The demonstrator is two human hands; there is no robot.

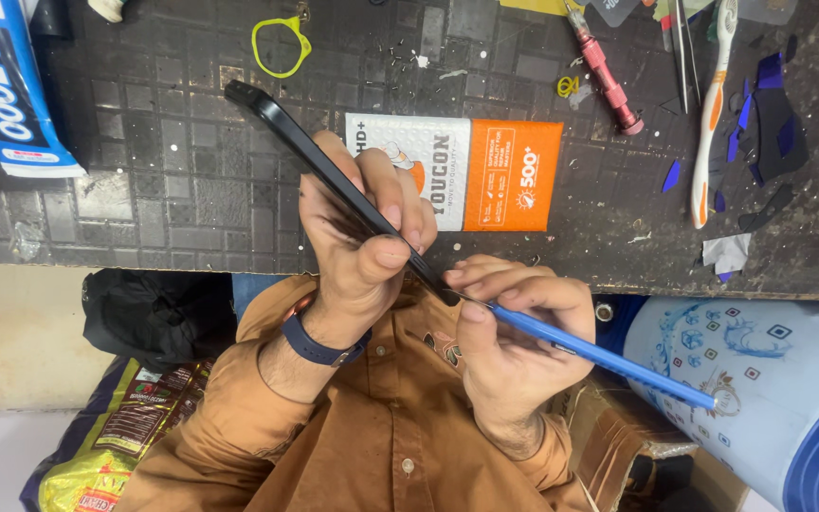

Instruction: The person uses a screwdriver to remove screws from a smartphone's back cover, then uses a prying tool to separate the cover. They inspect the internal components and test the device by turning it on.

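Two hands at work above the worktop (191, 190): your left hand (357, 251) grips the dark phone (305, 152) edge-on, fingers curled tight around it, while your right hand (514, 332) pinches a blue-handled tool (599, 356), tip at the phone's lower edge. Phone appears unopened; prying seems barely begun.

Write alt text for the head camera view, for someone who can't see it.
A left hand grips a dark phone edge-on while the right hand works a blue-handled tool at its lower end, above a cluttered dark workbench.
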